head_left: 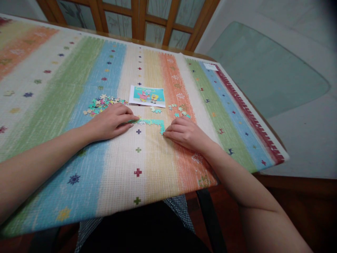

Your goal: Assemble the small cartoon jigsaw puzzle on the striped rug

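Observation:
A joined strip of green-turquoise jigsaw puzzle pieces (151, 121) lies on the striped tablecloth, turning a corner downward at its right end. At its left end, the thumb and fingers of my left hand (114, 121) close on a puzzle piece, mostly covered by the fingertips. My right hand (186, 133) pinches the lowest puzzle piece (162, 133) of the strip's right side; its fingers hide part of that piece. Just beyond the strip sits a picture card (149, 96) showing a pink and a yellow cartoon figure on turquoise.
A heap of loose puzzle pieces (101, 104) lies beyond my left hand. Several more loose pieces (181, 111) are scattered beyond my right hand, and a few (156, 110) lie below the card. A white paper slip (211, 66) rests near the far right corner of the tablecloth (123, 182).

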`<state>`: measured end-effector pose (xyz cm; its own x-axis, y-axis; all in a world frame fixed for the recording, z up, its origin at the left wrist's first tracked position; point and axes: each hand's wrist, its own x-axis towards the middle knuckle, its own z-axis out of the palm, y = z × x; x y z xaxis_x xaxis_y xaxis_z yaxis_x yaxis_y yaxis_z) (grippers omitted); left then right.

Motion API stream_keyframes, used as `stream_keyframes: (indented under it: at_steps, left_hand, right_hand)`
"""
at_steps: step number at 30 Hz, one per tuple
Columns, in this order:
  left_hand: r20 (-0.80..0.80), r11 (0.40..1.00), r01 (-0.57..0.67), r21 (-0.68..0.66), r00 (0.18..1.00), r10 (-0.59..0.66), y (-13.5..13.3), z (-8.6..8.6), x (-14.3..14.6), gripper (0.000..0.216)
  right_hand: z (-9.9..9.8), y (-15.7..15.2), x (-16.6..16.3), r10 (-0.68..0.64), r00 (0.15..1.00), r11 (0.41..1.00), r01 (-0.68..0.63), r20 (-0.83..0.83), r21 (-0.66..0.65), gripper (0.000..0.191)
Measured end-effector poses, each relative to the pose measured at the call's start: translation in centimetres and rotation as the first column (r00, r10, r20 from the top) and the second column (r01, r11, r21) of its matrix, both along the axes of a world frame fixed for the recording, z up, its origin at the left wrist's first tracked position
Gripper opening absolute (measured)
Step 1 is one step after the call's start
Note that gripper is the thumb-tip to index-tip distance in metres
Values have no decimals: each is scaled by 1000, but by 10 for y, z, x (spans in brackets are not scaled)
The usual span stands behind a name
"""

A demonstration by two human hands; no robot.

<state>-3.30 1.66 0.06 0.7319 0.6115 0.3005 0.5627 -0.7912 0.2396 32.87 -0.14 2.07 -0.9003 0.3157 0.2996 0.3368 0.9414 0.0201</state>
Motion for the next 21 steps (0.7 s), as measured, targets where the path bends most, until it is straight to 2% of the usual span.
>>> stream_keyframes:
  at_steps: [9, 21]
  left_hand:
    - [1, 1000, -4, -3, 1000, 4, 0, 0, 0, 38]
    - [-15, 1000, -13, -12, 1000, 13, -1, 3, 1, 39]
  right_hand:
    - [2, 3, 3, 5, 1000, 996, -7, -30, -86, 23]
    - [3, 2, 1, -33, 999, 986, 37, 28, -161, 29]
